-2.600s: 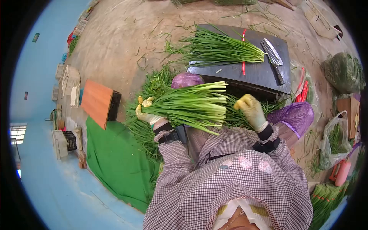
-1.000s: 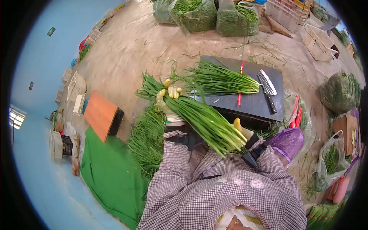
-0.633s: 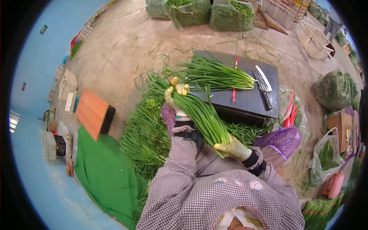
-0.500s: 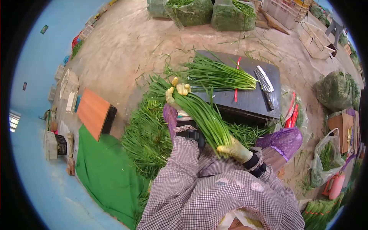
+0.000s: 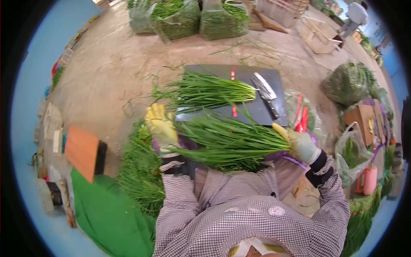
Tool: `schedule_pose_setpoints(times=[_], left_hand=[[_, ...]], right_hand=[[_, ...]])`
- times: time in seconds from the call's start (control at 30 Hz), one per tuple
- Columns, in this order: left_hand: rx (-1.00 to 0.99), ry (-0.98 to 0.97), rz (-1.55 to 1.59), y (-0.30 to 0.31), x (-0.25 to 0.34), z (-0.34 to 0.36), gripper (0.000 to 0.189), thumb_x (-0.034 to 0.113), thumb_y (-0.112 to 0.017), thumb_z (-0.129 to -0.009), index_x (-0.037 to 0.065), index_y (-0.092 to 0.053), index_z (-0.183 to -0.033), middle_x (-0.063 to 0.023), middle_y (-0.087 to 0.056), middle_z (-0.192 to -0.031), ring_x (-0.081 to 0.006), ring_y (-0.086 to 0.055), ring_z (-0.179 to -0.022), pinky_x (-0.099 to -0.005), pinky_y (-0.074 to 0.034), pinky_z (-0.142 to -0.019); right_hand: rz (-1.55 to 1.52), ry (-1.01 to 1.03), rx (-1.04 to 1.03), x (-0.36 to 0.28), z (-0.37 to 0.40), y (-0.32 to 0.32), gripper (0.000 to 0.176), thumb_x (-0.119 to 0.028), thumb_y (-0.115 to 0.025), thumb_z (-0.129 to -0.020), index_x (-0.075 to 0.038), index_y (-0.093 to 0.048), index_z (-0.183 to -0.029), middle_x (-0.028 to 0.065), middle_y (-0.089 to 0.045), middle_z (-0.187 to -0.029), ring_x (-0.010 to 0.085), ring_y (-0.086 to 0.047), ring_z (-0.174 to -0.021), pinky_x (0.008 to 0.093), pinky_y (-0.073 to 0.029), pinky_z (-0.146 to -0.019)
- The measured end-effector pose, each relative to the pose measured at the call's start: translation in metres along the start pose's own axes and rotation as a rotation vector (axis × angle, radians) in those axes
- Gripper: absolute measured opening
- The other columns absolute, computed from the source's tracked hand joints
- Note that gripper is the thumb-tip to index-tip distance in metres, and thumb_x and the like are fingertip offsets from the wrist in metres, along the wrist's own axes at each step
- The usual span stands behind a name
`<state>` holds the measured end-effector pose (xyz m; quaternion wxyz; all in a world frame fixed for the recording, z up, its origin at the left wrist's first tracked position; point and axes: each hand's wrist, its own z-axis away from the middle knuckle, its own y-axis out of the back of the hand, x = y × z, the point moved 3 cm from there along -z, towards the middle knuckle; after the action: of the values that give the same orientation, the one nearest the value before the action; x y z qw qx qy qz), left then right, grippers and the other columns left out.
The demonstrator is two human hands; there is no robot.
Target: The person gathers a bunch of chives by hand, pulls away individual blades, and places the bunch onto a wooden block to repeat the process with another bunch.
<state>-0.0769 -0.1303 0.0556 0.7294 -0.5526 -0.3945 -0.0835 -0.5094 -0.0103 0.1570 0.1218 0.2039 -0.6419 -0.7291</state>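
Note:
A loose bunch of long green stalks (image 5: 239, 139) lies level in front of my body, its pale ends in my gloved right hand (image 5: 297, 143), which is closed round them. My gloved left hand (image 5: 162, 124) is off the bunch, near its leafy end, with its fingers stretched out and nothing in it. Beyond, a second bunch (image 5: 218, 90) rests on the dark board (image 5: 274, 77) over a red strip (image 5: 234, 111). A knife (image 5: 266, 92) with a black handle lies on the board, right of that bunch.
A pile of greens (image 5: 139, 171) is at my left, beside a green cloth (image 5: 102, 210) and an orange board (image 5: 81, 150). Red strips (image 5: 303, 118) lie right of the dark board. Bags of greens (image 5: 175, 21) stand ahead. A person (image 5: 356, 17) is far off at the upper right.
My left hand has let go of the bunch and opened. My right hand has moved up and right, turning the bunch from slanted to nearly level. The camera view has shifted.

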Motion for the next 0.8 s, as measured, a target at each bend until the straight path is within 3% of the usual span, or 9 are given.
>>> schedule_pose_setpoints(times=[0.03, 0.13, 0.23, 0.27, 0.37, 0.4, 0.5, 0.67, 0.8], left_hand=[[-0.013, -0.074, -0.101, 0.001, -0.002, -0.002, 0.077, 0.058, -0.043, -0.101, 0.012, -0.025, -0.160, -0.0122, -0.032, -0.163, -0.0294, -0.034, -0.148, -0.0519, -0.020, -0.120], [0.010, -0.128, -0.185, -0.005, -0.010, 0.005, 0.071, 0.053, -0.045, -0.102, 0.012, -0.030, -0.158, -0.0127, -0.034, -0.162, -0.0307, -0.031, -0.149, -0.0510, -0.015, -0.122], [-0.155, -0.044, -0.084, -0.006, -0.024, 0.013, 0.065, 0.046, -0.045, -0.104, 0.008, -0.033, -0.156, -0.0131, -0.034, -0.161, -0.0303, -0.033, -0.147, -0.0488, -0.019, -0.122], [-0.198, -0.052, -0.054, -0.004, -0.031, 0.014, 0.061, 0.042, -0.049, -0.103, 0.005, -0.041, -0.151, -0.0148, -0.044, -0.154, -0.0305, -0.043, -0.141, -0.0462, -0.027, -0.119], [-0.333, 0.073, -0.069, -0.011, -0.038, 0.023, 0.058, 0.042, -0.050, -0.103, 0.002, -0.049, -0.144, -0.0154, -0.053, -0.146, -0.0294, -0.053, -0.132, -0.0434, -0.037, -0.113], [-0.342, 0.087, -0.086, -0.015, -0.038, 0.028, 0.053, 0.041, -0.049, -0.103, 0.001, -0.055, -0.138, -0.0156, -0.061, -0.136, -0.0282, -0.060, -0.123, -0.0418, -0.043, -0.108], [-0.349, 0.138, -0.080, -0.014, -0.044, 0.035, 0.050, 0.040, -0.049, -0.104, 0.000, -0.057, -0.134, -0.0152, -0.064, -0.132, -0.0282, -0.062, -0.119, -0.0408, -0.045, -0.107], [-0.465, 0.230, -0.085, -0.039, -0.042, 0.057, 0.035, 0.033, -0.051, -0.106, 0.001, -0.066, -0.113, -0.0130, -0.068, -0.114, -0.0236, -0.066, -0.106, -0.0345, -0.053, -0.091], [-1.017, 0.418, -0.271, -0.074, -0.054, 0.107, 0.054, 0.046, -0.049, -0.104, -0.004, -0.070, -0.097, -0.0173, -0.073, -0.096, -0.0208, -0.068, -0.078, -0.0340, -0.056, -0.076]], right_hand=[[0.029, 0.039, 0.046, 0.012, 0.012, 0.016, 0.073, -0.012, -0.061, -0.089, -0.018, -0.033, -0.157, 0.0086, -0.065, -0.091, 0.0262, -0.068, -0.072, 0.0385, -0.053, -0.059], [0.486, 0.067, -0.089, 0.052, 0.036, 0.009, 0.073, -0.009, -0.058, -0.089, -0.019, -0.033, -0.157, 0.0069, -0.063, -0.087, 0.0245, -0.066, -0.069, 0.0373, -0.052, -0.057], [0.522, -0.045, 0.042, 0.046, 0.038, 0.049, 0.070, -0.009, -0.057, -0.089, -0.019, -0.037, -0.155, 0.0064, -0.063, -0.086, 0.0243, -0.066, -0.067, 0.0364, -0.052, -0.056], [0.362, -0.153, -0.064, 0.055, 0.042, 0.042, 0.066, -0.016, -0.062, -0.089, -0.022, -0.042, -0.152, 0.0112, -0.064, -0.091, 0.0308, -0.068, -0.075, 0.0419, -0.052, -0.061], [0.488, -0.099, -0.123, 0.089, 0.056, 0.030, 0.063, -0.014, -0.058, -0.089, -0.020, -0.044, -0.151, 0.0073, -0.065, -0.087, 0.0262, -0.068, -0.069, 0.0390, -0.053, -0.057], [0.368, -0.102, 0.090, 0.084, 0.055, 0.043, 0.061, -0.018, -0.059, -0.091, -0.021, -0.044, -0.150, 0.0086, -0.068, -0.092, 0.0285, -0.069, -0.072, 0.0403, -0.054, -0.059], [0.373, -0.243, -0.140, 0.099, 0.073, 0.034, 0.060, -0.021, -0.061, -0.091, -0.021, -0.045, -0.149, 0.0098, -0.070, -0.098, 0.0301, -0.071, -0.077, 0.0401, -0.055, -0.063], [0.168, -0.251, 0.256, 0.108, 0.086, 0.073, 0.063, -0.016, -0.064, -0.089, -0.021, -0.045, -0.149, 0.0095, -0.072, -0.107, 0.0302, -0.071, -0.085, 0.0391, -0.057, -0.071], [-0.010, -0.338, 0.578, 0.092, 0.074, 0.057, 0.072, -0.013, -0.074, -0.084, -0.019, -0.046, -0.150, 0.0100, -0.072, -0.112, 0.0284, -0.072, -0.089, 0.0356, -0.058, -0.076]])
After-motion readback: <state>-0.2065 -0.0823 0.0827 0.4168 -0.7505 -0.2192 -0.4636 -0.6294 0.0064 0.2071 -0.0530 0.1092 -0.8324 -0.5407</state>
